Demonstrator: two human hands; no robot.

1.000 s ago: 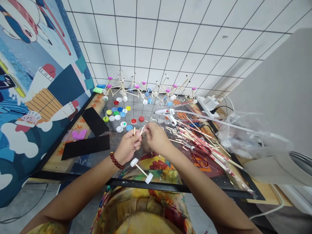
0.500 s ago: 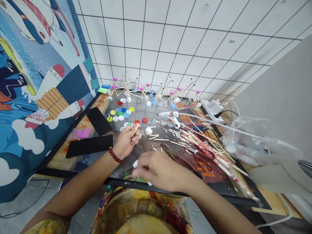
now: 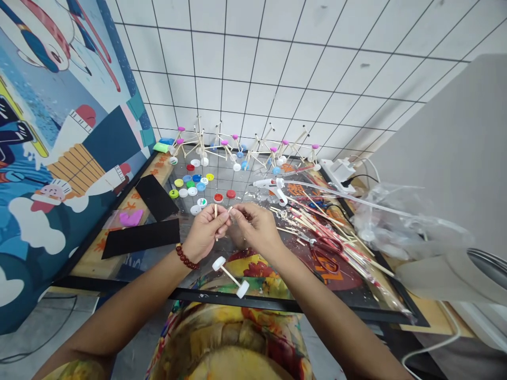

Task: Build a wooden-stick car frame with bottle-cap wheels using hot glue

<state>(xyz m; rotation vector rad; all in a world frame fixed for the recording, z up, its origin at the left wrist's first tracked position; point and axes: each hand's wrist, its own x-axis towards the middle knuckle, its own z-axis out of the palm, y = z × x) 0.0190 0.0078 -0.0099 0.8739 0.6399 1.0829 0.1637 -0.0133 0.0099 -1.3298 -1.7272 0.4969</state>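
My left hand (image 3: 204,232), with a dark red bead bracelet at the wrist, is closed around a short wooden stick (image 3: 216,212) that stands upright between its fingers. Right beside it, my right hand (image 3: 259,221) pinches the pale end of a second wooden stick (image 3: 230,209); its lower part is hidden by the fingers. Below both hands, near the table's front edge, lies a wooden stick with a white bottle cap (image 3: 218,263) on one end and another white bottle cap (image 3: 243,288) on the other. A red bottle cap (image 3: 218,198) lies just beyond my fingertips.
Coloured bottle caps (image 3: 192,184) lie at the back left, before a row of stick figures (image 3: 225,150) along the wall. A white glue gun (image 3: 273,186), red-handled scissors (image 3: 330,248) and many wooden sticks (image 3: 317,227) lie right. Black strips (image 3: 140,238) are left.
My right hand has moved up from the two-capped stick near the front edge to meet my left hand, and now pinches one of the sticks there. The two-capped stick is now uncovered.
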